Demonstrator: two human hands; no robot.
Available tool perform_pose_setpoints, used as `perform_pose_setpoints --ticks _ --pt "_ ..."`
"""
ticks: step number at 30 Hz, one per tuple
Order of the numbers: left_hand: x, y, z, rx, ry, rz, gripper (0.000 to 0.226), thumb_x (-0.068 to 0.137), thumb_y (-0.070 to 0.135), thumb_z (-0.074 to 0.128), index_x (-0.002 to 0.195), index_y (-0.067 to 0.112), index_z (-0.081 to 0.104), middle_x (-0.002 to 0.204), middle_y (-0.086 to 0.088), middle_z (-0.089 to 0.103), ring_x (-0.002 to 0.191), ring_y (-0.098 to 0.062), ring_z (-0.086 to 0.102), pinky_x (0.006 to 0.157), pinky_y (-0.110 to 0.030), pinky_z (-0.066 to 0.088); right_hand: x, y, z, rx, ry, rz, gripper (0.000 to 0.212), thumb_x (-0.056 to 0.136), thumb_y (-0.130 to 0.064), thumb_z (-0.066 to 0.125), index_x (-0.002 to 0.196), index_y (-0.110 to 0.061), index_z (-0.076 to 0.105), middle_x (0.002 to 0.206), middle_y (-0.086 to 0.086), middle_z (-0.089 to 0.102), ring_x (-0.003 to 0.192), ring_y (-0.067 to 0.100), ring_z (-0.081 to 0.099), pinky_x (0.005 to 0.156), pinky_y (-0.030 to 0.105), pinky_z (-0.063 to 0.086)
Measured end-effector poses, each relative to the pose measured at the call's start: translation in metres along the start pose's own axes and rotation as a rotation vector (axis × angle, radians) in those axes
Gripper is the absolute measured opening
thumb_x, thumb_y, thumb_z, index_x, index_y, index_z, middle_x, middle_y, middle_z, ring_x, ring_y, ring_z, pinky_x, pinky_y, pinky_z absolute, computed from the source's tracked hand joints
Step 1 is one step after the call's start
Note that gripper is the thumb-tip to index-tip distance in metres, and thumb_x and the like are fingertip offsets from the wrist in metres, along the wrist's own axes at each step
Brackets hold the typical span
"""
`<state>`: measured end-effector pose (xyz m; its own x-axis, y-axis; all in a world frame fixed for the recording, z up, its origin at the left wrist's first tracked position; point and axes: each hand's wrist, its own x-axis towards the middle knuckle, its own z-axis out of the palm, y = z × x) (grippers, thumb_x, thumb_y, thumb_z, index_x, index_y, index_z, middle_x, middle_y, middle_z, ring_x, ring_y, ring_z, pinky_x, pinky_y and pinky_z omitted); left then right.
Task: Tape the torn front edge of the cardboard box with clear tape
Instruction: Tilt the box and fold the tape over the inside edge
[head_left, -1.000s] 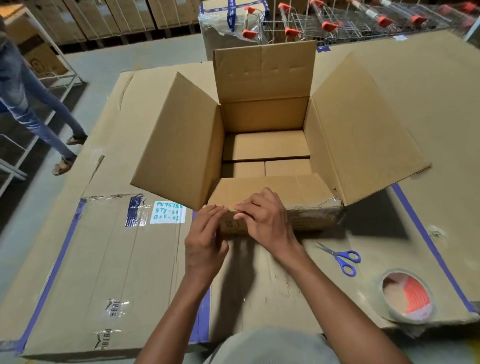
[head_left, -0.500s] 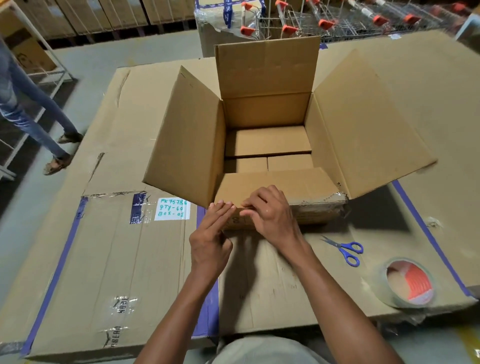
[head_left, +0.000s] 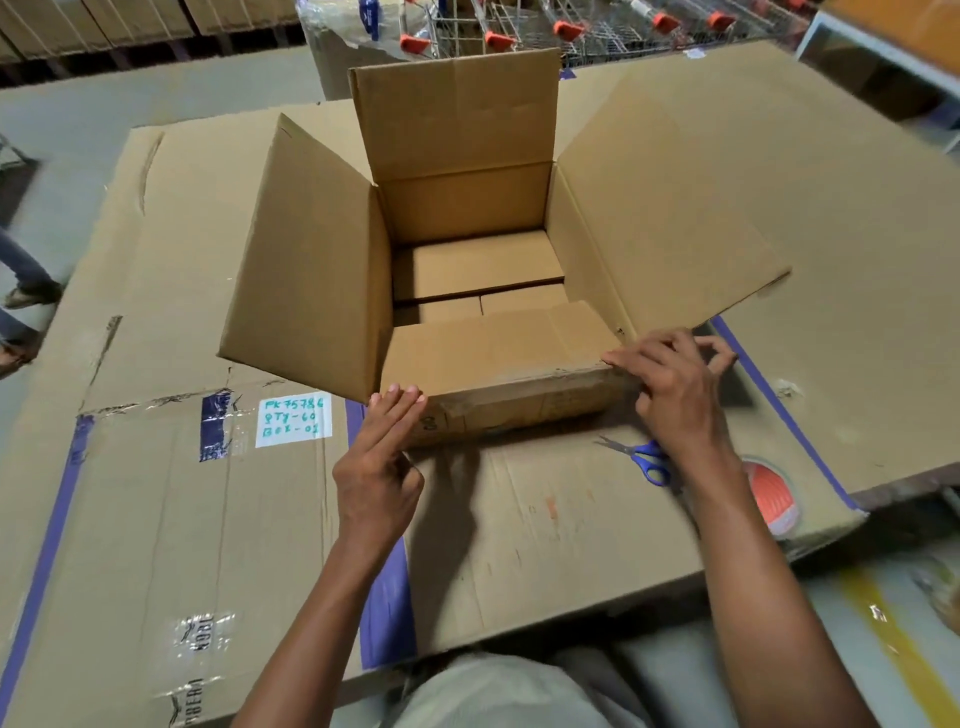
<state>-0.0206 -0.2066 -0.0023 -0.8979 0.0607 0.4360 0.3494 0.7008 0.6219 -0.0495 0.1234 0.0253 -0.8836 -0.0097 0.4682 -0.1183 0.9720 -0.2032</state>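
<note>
An open cardboard box (head_left: 306, 291) stands on a cardboard-covered table, its near flap folded inward. A glossy strip of clear tape (head_left: 524, 375) runs along the torn front edge. My left hand (head_left: 379, 457) touches the front left corner with straight fingers. At the front right corner, my right hand (head_left: 675, 389) presses the edge, forefinger on top and thumb on the front wall. The clear tape roll (head_left: 774, 499) with its orange core lies at the right, partly hidden behind my right forearm.
Blue-handled scissors (head_left: 644, 457) lie just below my right hand. A white handwritten label (head_left: 293, 422) is stuck to the table cover (head_left: 166, 519) left of the box. Shopping trolleys (head_left: 519, 26) stand behind the table. A person's legs (head_left: 21, 280) show at the far left.
My right hand has slid right along the front edge from the middle to the right corner. My left hand stays near the left corner. The view has shifted closer.
</note>
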Motion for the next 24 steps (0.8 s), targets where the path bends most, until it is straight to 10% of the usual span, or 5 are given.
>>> perform_pose_setpoints --ticks 13,18,24 --pt "-0.001 0.005 0.002 0.008 0.038 -0.032 0.076 0.065 -0.008 0.037 0.132 0.009 0.068 0.142 -0.003 0.062 0.14 -0.02 0.052 0.124 -0.035 0.03 0.014 0.012 -0.003 0.145 -0.159 0.008 0.06 0.068 0.021 0.072 0.117 -0.013 0.075 0.11 0.006 0.076 0.104 0.032 0.064 0.087 0.036 0.033" --pt "0.002 0.012 -0.003 0.089 0.005 -0.059 0.066 0.067 -0.015 0.053 0.126 0.008 0.072 0.135 -0.006 0.068 0.133 -0.025 0.059 0.12 -0.028 0.035 0.007 0.003 -0.009 0.175 0.078 -0.002 0.036 0.069 0.016 0.056 0.089 -0.003 0.08 0.082 0.012 0.077 0.082 0.036 0.066 0.072 0.043 0.053" --pt "0.106 0.035 -0.002 0.203 -0.105 -0.219 0.03 0.084 0.008 0.069 0.113 0.016 0.077 0.109 -0.009 0.077 0.1 -0.029 0.07 0.092 -0.039 0.055 -0.007 -0.007 -0.026 0.229 0.214 0.091 0.038 0.073 0.006 0.052 0.091 -0.015 0.078 0.1 -0.002 0.077 0.098 0.027 0.061 0.08 0.037 0.038"
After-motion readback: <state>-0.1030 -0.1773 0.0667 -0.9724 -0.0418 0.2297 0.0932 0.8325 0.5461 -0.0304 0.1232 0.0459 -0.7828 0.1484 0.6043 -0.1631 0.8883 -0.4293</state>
